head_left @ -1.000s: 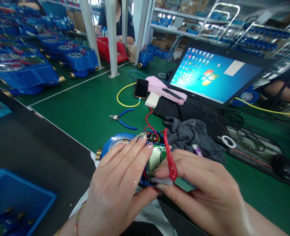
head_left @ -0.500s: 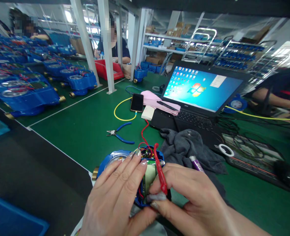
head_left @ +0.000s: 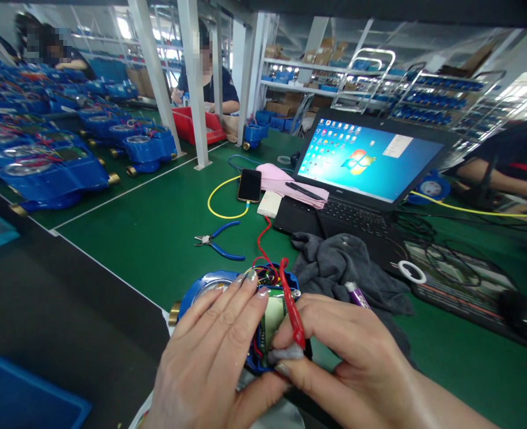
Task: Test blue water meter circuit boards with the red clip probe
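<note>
A blue meter housing [head_left: 201, 285] with a brass end sits at the table's front edge, its box part open on a green circuit board [head_left: 273, 316] and thin wires. My left hand [head_left: 221, 345] lies over the housing, fingers stretched out and pressing on it. At the box's near right corner my right hand [head_left: 348, 345] pinches a small grey lump [head_left: 285, 354] between thumb and forefinger. A thick red sleeved wire [head_left: 293, 304] runs down against the right fingers. The palm of my left hand hides part of the housing.
Blue-handled cutters [head_left: 221, 241], a phone [head_left: 249, 185], a pink cloth [head_left: 275, 179] and a laptop [head_left: 366, 161] lie beyond. A dark grey cloth [head_left: 344, 262] and purple tube [head_left: 357, 295] are right. Many blue meters [head_left: 58, 173] stand left; people sit farther back.
Both hands keep nearly the same pose on the housing. The view has shifted very slightly.
</note>
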The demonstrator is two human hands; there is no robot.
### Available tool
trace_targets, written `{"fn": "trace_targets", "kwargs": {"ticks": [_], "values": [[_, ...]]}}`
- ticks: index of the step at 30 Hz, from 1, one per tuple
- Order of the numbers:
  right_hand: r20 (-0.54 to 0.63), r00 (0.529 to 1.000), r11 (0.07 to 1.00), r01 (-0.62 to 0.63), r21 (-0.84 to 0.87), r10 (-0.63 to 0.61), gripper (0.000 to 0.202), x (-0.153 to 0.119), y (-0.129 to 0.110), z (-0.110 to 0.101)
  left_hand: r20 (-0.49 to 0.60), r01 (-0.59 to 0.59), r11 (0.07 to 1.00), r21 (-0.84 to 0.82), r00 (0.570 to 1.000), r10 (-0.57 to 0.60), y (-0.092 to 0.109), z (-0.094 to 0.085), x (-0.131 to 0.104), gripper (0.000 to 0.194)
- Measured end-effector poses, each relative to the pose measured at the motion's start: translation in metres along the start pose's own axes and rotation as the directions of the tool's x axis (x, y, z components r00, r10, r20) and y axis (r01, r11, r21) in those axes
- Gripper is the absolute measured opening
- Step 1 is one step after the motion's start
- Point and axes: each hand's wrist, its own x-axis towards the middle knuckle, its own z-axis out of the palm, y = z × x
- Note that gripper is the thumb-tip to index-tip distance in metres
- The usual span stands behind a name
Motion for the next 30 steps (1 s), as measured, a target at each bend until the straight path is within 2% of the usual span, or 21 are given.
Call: {"fn": "trace_targets", "kwargs": {"ticks": [12,30], "values": [[0.013,0.999,0.998,-0.038,-0.043,0.038,0.005,-0.0048,-0.0007,-0.0019,0.064,0.094,0.990,-0.103,0.994,-0.087,0.0055,-0.0047,0.0014,0.051],[0.020,0.999,0.998,-0.037,-0.053,0.038,0.006,-0.0050,0.0004,-0.0017,0.079,0.102,0.989,-0.104,0.992,-0.094,0.0057,-0.0040,-0.0014,0.053]]}}
